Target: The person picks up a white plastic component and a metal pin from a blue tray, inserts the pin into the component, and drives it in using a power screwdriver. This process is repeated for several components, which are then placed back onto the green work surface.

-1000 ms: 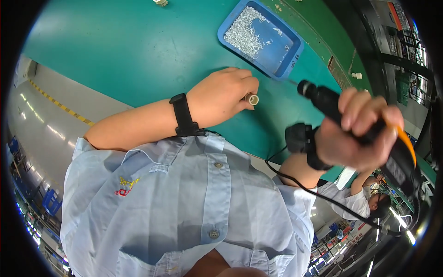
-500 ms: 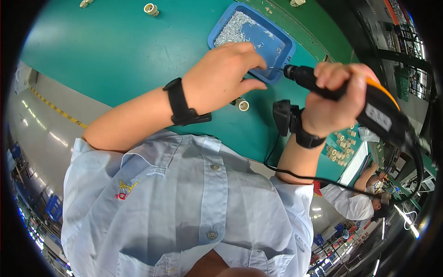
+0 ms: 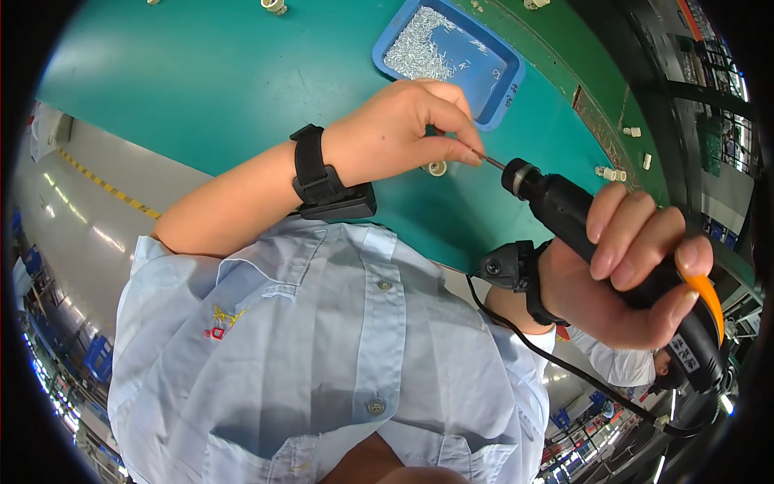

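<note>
My right hand (image 3: 637, 266) is wrapped round a black electric screwdriver (image 3: 564, 211) with an orange strip, its thin bit (image 3: 494, 163) directed left. At the bit's tip, the thumb and forefinger of my left hand (image 3: 415, 125) are pinched together; whatever small piece they hold is hidden. Just beyond that hand lies a blue tray (image 3: 513, 81) with many small silvery screws (image 3: 419, 48) heaped at its left end. A round cream fitting (image 3: 438, 168) shows partly under my left hand, on the green work surface.
Another cream fitting (image 3: 275, 6) stands at the far edge of view, and several more (image 3: 613, 173) lie on the right ledge. A black cable (image 3: 564, 367) runs from my right wrist strap past the screwdriver. Another person (image 3: 617, 359) is at the lower right.
My left hand has moved from over the tray toward me, its fingers closing into a pinch. The screwdriver has come lower, its bit now meeting those fingertips.
</note>
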A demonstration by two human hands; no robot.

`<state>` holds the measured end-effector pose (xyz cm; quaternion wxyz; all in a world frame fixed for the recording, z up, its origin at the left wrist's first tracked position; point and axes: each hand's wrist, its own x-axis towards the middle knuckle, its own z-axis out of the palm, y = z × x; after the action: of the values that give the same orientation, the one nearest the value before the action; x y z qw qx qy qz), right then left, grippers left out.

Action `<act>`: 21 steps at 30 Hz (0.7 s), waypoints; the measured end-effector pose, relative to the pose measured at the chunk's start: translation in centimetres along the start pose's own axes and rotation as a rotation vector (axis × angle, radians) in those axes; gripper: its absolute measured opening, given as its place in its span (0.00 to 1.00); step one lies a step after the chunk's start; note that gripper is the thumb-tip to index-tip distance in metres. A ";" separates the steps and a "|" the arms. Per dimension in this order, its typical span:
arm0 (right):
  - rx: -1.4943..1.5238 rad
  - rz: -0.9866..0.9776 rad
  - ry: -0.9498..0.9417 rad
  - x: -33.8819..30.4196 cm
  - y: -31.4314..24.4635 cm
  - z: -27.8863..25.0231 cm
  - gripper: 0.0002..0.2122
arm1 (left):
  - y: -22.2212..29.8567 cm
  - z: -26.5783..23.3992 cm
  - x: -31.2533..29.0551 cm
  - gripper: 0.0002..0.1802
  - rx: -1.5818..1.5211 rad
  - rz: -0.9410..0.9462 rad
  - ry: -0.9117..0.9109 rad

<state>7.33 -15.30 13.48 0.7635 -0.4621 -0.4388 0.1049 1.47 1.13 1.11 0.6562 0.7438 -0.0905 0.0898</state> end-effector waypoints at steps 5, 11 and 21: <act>0.024 0.000 -0.033 -0.4 -0.6 0.2 0.13 | -0.2 0.5 -0.7 0.07 0.056 0.117 0.000; 0.032 -0.017 -0.032 -0.4 -0.8 0.4 0.13 | -0.2 0.6 -0.8 0.09 0.118 0.165 0.002; 0.013 -0.056 0.041 -0.6 -0.7 1.2 0.12 | 0.4 0.4 -1.3 0.10 0.131 0.167 -0.011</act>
<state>5.86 -15.25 13.93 0.7779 -0.4468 -0.4352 0.0769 0.14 0.75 1.14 0.5957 0.7756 -0.1497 0.1458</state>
